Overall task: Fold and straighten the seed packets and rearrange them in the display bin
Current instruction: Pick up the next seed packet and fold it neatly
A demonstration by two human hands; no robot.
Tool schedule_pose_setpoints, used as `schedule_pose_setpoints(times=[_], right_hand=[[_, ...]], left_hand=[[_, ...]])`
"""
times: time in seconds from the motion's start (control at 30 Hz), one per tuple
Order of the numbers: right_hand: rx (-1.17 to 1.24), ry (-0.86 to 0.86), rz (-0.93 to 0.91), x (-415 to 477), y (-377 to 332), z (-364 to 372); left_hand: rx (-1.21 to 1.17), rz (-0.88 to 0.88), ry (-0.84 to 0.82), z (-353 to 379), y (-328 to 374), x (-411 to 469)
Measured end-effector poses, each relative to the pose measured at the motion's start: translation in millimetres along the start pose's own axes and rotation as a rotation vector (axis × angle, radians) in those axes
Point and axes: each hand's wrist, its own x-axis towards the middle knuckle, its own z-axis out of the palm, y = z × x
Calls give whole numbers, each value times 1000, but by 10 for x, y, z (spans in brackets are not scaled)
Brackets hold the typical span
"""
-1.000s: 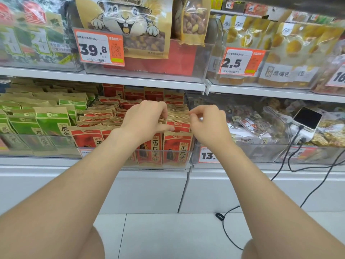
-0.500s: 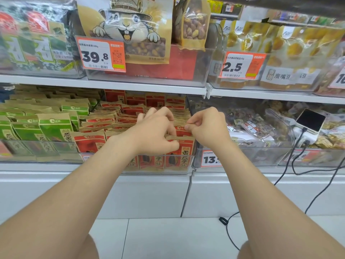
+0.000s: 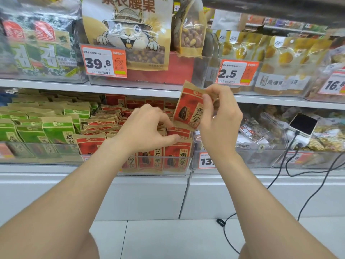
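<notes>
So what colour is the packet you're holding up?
The packet is red on brown paper, seen in the head view.

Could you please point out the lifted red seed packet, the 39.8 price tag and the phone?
lifted red seed packet [image 3: 188, 101]: head view, red front above the seed picture.
39.8 price tag [image 3: 95, 63]: head view, its printed digits.
phone [image 3: 303, 123]: head view, middle of its dark screen.

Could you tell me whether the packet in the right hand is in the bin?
Out: the right hand pinches the red packet near its top, above the display bin.
</notes>
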Motion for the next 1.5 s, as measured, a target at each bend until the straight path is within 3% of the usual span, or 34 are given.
schedule_pose_setpoints(times=[0.2, 0.37, 0.47, 0.77, 0.87, 0.93, 1.0, 1.13, 1.3, 1.5], right_hand=[[19, 221, -135, 18, -320, -256], [61, 111, -135, -99, -579, -371], [219, -71, 68, -213, -679, -356], [531, -347, 736, -361, -704, -325], [532, -435, 929, -307, -653, -353], [545, -581, 998, -302, -612, -369], [598, -701, 996, -324, -607, -382], [590, -720, 755, -347, -644, -392], [553, -636, 713, -395, -670, -371], [443, -425, 701, -458, -709, -289]], left_hand=[[-276, -173, 259, -147, 93, -35], [-688, -215, 361, -215, 413, -168], [-967, -250, 345, -242, 664, -279], [-1204, -410, 378, 40, 693, -548], [-1255, -542, 397, 41, 692, -547], [-1348, -657, 414, 25, 681, -527], [-1359, -730, 426, 34, 652, -506], [-1336, -780, 423, 69, 591, -496], [-1267, -813, 540, 97, 544, -473], [-1037, -635, 537, 104, 587, -550]])
